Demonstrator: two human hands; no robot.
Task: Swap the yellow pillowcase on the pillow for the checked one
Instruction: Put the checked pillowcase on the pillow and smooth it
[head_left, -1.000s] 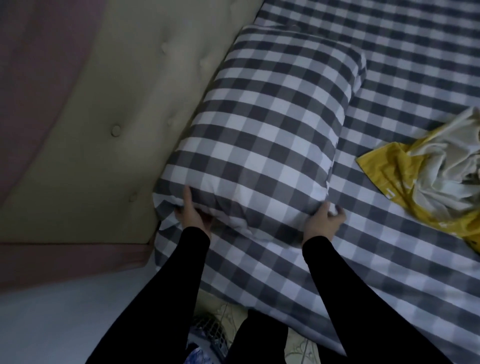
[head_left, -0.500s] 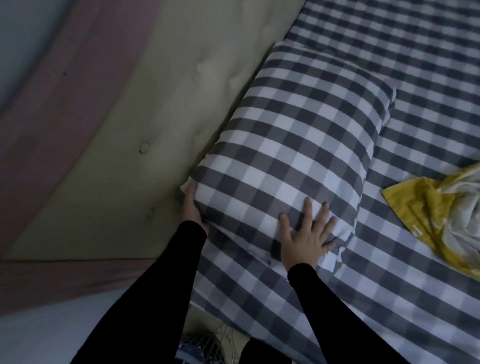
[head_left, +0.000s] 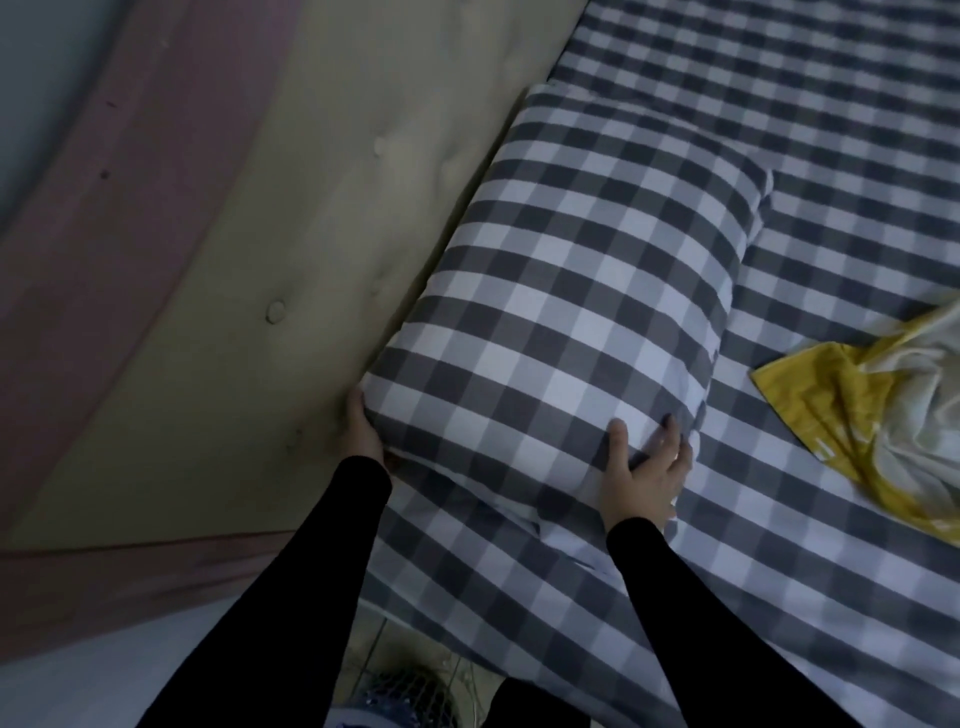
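While both hands (head_left: 644, 470) press open-palmed, checked pillow (head_left: 582, 291) lies lengthwise along headboard (head_left: 322, 218)

Yellow pillowcase (head_left: 852, 415) cut off by right edge. Left hand (head_left: 363, 436) fingers hidden between pillow (head_left: 571, 312) and headboard (head_left: 322, 234). Meshed object (head_left: 410, 699) at bottom edge, cropped, unidentifiable.
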